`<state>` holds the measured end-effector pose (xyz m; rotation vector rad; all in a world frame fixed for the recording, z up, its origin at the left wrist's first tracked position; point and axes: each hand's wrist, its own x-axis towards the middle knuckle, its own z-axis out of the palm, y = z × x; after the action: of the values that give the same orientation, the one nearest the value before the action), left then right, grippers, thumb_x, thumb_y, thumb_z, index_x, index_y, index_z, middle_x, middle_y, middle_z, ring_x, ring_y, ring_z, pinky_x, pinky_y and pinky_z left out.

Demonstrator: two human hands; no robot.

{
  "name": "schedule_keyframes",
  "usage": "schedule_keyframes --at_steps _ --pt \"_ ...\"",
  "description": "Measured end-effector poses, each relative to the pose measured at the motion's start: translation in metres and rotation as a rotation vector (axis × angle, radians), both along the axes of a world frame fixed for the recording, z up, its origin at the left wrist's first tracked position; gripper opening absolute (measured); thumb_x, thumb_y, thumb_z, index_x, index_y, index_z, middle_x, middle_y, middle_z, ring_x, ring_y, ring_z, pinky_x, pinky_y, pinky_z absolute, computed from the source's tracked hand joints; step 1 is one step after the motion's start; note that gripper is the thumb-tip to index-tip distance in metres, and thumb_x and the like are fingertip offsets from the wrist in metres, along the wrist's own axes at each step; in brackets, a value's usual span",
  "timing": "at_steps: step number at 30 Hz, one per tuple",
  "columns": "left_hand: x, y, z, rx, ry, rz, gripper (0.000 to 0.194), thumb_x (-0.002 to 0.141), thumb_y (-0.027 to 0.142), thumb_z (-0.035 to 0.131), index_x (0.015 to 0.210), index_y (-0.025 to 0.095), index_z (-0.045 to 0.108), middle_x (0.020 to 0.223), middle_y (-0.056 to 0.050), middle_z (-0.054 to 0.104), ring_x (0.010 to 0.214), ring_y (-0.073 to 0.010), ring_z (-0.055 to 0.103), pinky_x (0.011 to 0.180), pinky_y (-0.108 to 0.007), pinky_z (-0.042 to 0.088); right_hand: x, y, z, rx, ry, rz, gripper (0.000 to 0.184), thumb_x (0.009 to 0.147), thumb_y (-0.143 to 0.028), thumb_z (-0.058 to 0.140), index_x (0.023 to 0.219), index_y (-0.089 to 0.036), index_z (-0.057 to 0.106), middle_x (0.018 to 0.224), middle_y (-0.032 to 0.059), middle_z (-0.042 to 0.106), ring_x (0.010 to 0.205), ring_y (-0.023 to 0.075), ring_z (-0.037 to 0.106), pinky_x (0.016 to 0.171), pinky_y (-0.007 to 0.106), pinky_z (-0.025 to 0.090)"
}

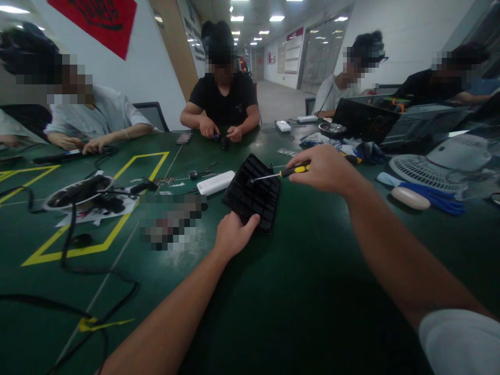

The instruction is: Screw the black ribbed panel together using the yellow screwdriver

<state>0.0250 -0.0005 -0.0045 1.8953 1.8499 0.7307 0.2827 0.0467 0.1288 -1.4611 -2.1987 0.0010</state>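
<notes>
My left hand [236, 233] is closed on the near edge of a black plastic tray [260, 200] divided into square cells, its thumb on top. The tray is held tilted over the green table. In my right hand [322, 169] is a screwdriver [296, 170] with a yellow and black handle, pointing left. Its metal shaft reaches over the tray, and the tip is at a small screw-like piece [252, 180] in the tray. Whether the tip touches that piece I cannot tell. A white power strip [216, 183] lies just left of the tray.
Black cables [68, 245] run across the green table [312, 312] at left, by a cluttered plate [49, 202]. On the right are a white fan [449, 161], blue gloves [435, 197], a pale oval object [410, 198] and a metal bowl [332, 128]. Several people sit around the table.
</notes>
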Motion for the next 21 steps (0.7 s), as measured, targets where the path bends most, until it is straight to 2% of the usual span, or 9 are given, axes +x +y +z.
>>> schedule_keyframes --at_steps 6,15,21 --pt "-0.0002 0.0004 -0.0009 -0.004 0.021 0.010 0.034 0.094 0.054 0.063 0.092 0.020 0.071 0.083 -0.009 0.075 0.078 -0.0278 0.071 0.066 -0.036 0.045 -0.0016 -0.0005 0.0003 -0.024 -0.010 0.013 0.028 0.079 -0.031 0.076 0.103 -0.026 0.089 0.088 0.0049 0.083 0.082 0.0258 0.073 0.076 0.038 0.051" --pt "0.0008 -0.0009 0.0022 -0.008 0.018 0.001 0.033 0.095 0.052 0.062 0.094 0.020 0.071 0.087 -0.010 0.077 0.082 -0.0286 0.072 0.068 -0.036 0.046 -0.0031 -0.0020 0.0006 0.026 -0.054 0.028 0.029 0.081 -0.027 0.076 0.108 -0.028 0.087 0.105 0.0065 0.084 0.099 0.0292 0.074 0.086 0.040 0.053" --pt "-0.0007 0.0011 -0.0001 -0.007 -0.004 0.009 0.033 0.094 0.052 0.062 0.094 0.020 0.071 0.088 -0.011 0.076 0.085 -0.0305 0.072 0.070 -0.037 0.045 -0.0019 0.0004 -0.0007 0.015 -0.038 0.038 0.026 0.081 -0.027 0.077 0.105 -0.025 0.086 0.100 0.0070 0.082 0.094 0.0266 0.073 0.082 0.038 0.052"
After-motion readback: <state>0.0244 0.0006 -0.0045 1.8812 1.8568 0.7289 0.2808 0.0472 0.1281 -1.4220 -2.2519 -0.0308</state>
